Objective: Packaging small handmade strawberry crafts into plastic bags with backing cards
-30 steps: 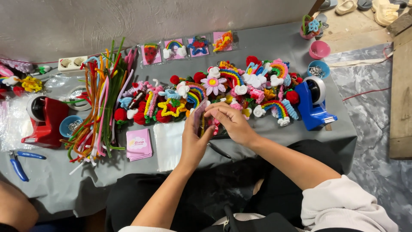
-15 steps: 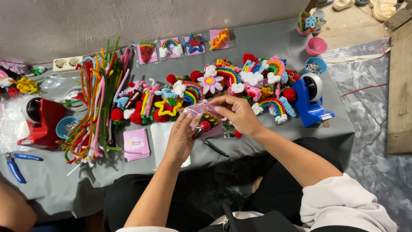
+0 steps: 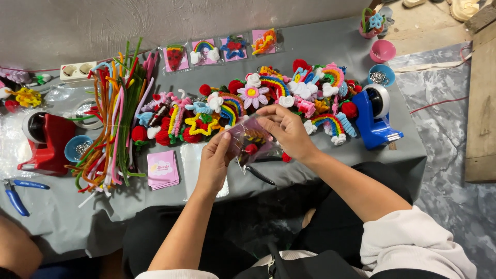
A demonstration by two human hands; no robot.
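Both my hands hold a small clear plastic bag with a pink card and a red-and-dark pipe-cleaner charm inside, just above the grey table's near edge. My left hand grips the bag's left side from below. My right hand pinches its top right corner. Behind the bag lies a long heap of colourful pipe-cleaner charms: rainbows, flowers, stars, red balls.
A bundle of loose pipe cleaners lies at left, beside pink cards and clear bags. A blue tape dispenser stands right, a red one left. Blue pliers, small bowls and several packed charms are also here.
My hands have lifted and spread the bag slightly, the left hand sliding down and left. The camera view shifted a little; the table things stay put.
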